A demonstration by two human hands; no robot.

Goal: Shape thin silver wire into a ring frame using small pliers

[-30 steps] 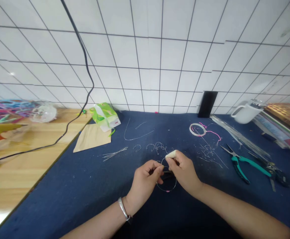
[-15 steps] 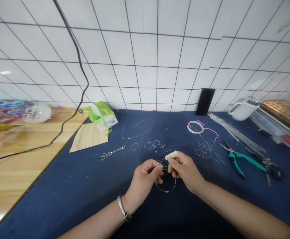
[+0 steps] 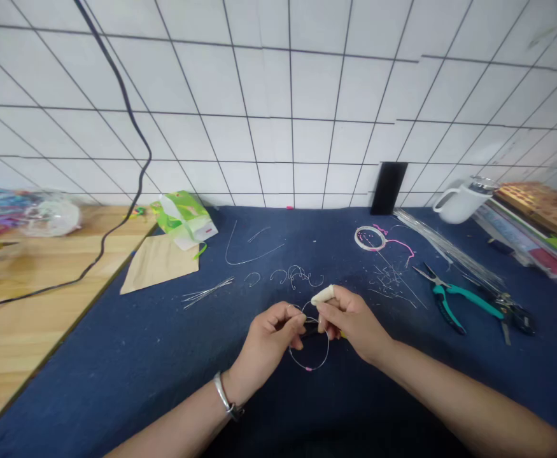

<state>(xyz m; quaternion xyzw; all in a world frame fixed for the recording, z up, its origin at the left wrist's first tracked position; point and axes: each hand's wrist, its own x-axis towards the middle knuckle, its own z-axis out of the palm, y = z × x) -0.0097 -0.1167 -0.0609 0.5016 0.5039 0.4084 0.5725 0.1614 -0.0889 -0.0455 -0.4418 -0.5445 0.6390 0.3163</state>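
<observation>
Wire hoop (image 3: pixel 309 369), pink-marked at its six o'clock, centres my dial. My left hand (image 3: pixel 271 337), at nine, pinches its upper rim; my right hand (image 3: pixel 354 326), at three, is closed on a thin wire (image 3: pixel 305 305) arcing across. Beyond, I see teal pliers (image 3: pixel 473 299) near three, curled wire scraps (image 3: pixel 297 275) at twelve, a white ring (image 3: pixel 371 247) at one and a mug (image 3: pixel 462 203) at two.

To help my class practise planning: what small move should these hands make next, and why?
Probably, the right hand should gently ease the thin wire curve round while the left hand holds firm: that curve spans the gap between the two hands, above the larger wire loop, and both hands are closed in pinches.
</observation>
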